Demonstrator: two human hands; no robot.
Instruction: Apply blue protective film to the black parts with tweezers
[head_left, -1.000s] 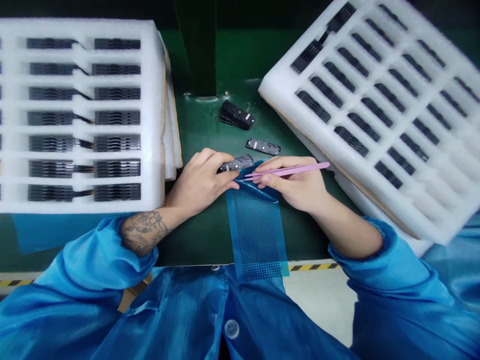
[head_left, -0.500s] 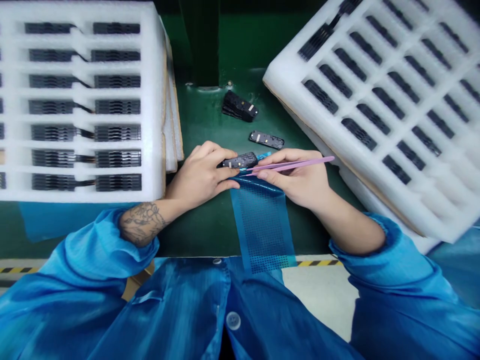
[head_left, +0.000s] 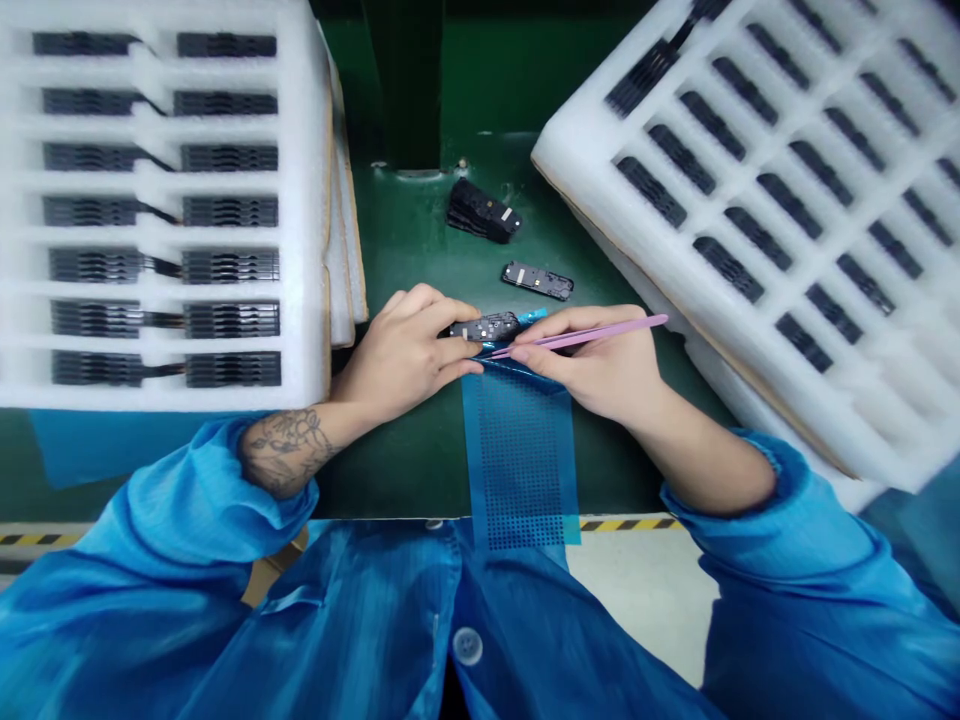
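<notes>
Black module (head_left: 486, 327) lay flat and oblong, its long axis running left to right, at the top end of the blue dotted film strip (head_left: 521, 450) on the green desk (head_left: 420, 250). The left hand (head_left: 405, 355) had its fingers clamped on the module's left end. The right hand (head_left: 600, 365) had its fingers pinched round slim pink tweezers (head_left: 592, 335), tips pointing left at the module. Two spare black parts (head_left: 537, 281) lay just beyond, and white foam trays (head_left: 300, 200) with slotted rows flanked both sides.

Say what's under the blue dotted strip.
Green bench under its middle; its near end overhangs the edge. Left hand holding a black part and right hand holding pink tweezers cover its far end.
</notes>
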